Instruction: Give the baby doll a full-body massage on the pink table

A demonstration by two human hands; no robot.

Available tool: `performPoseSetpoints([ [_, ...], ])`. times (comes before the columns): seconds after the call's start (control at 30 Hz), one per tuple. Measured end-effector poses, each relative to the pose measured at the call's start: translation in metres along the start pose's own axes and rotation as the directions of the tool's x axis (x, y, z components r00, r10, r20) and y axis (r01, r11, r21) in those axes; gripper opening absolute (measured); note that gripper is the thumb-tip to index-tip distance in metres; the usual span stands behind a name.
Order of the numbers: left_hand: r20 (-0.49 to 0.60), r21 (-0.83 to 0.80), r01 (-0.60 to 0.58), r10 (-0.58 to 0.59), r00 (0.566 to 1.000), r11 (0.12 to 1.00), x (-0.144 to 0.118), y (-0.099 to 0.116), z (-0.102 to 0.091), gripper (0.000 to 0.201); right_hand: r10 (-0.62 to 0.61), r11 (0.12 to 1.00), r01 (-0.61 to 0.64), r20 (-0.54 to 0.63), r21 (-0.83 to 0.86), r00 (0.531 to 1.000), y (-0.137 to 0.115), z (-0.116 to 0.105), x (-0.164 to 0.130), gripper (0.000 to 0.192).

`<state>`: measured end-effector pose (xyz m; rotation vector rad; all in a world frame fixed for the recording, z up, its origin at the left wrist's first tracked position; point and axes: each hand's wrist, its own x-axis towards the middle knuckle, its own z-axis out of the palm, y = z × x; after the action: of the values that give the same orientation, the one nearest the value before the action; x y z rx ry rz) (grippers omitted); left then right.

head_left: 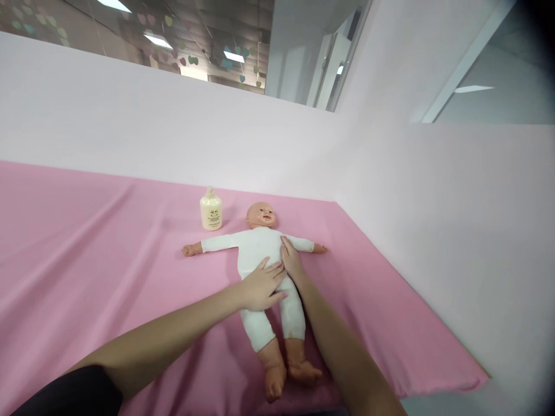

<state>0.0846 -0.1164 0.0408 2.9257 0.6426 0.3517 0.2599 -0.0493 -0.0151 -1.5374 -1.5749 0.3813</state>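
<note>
A baby doll [255, 245] in a white bodysuit lies on its back on the pink sheet [95, 260], arms spread, bare feet toward me. My left hand [261, 284] rests flat on the doll's belly, fingers together and pointing right. My right hand [291, 260] lies flat along the doll's side and chest, fingers pointing up toward its shoulder. Neither hand grips anything. A cream lotion bottle [210, 211] with a pump top stands upright on the sheet just left of the doll's head.
The pink sheet covers a table that ends at a white wall [433, 219] on the right and another behind. The table's near right corner [477, 378] drops off. Glass panels with paper hearts show above the back wall.
</note>
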Motion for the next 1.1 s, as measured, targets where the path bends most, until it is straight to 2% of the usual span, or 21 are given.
performPoseSetpoints([
  [0.13,0.002,-0.037,-0.055,0.055,0.998,0.998,-0.002,0.008,-0.004,0.061,-0.011,1.0,0.012,-0.015,0.026,1.0,0.004,0.0,0.001,0.051],
  [0.3,-0.015,-0.122,-0.123,0.122,0.992,0.985,-0.001,0.007,-0.008,0.054,-0.017,0.998,0.016,0.008,0.066,1.0,0.007,-0.003,0.002,0.05],
  [0.47,-0.027,-0.182,-0.206,0.204,0.979,0.961,0.001,0.007,-0.009,0.055,-0.034,0.993,0.03,0.03,0.11,0.999,0.007,-0.011,0.002,0.048],
  [0.63,0.019,-0.257,-0.33,0.347,0.938,0.908,0.002,0.021,-0.011,0.048,-0.015,0.993,0.012,0.023,0.12,1.0,0.004,-0.012,0.002,0.048],
  [0.77,0.073,-0.321,-0.429,0.474,0.877,0.844,0.001,0.042,-0.01,0.042,0.0,0.995,-0.002,0.019,0.103,1.0,0.001,-0.012,0.002,0.048],
  [0.93,0.108,-0.355,-0.492,0.558,0.823,0.795,-0.004,0.065,-0.009,0.031,0.003,0.998,-0.005,0.027,0.069,1.0,0.0,-0.013,0.002,0.048],
  [1.03,0.109,-0.376,-0.504,0.578,0.809,0.777,-0.005,0.068,-0.01,0.029,0.011,0.998,-0.014,0.036,0.063,0.999,0.001,-0.013,0.002,0.047],
  [1.1,0.091,-0.397,-0.475,0.548,0.831,0.785,-0.003,0.064,-0.011,0.026,0.004,0.998,-0.007,0.04,0.063,0.999,0.002,-0.013,0.002,0.048],
])
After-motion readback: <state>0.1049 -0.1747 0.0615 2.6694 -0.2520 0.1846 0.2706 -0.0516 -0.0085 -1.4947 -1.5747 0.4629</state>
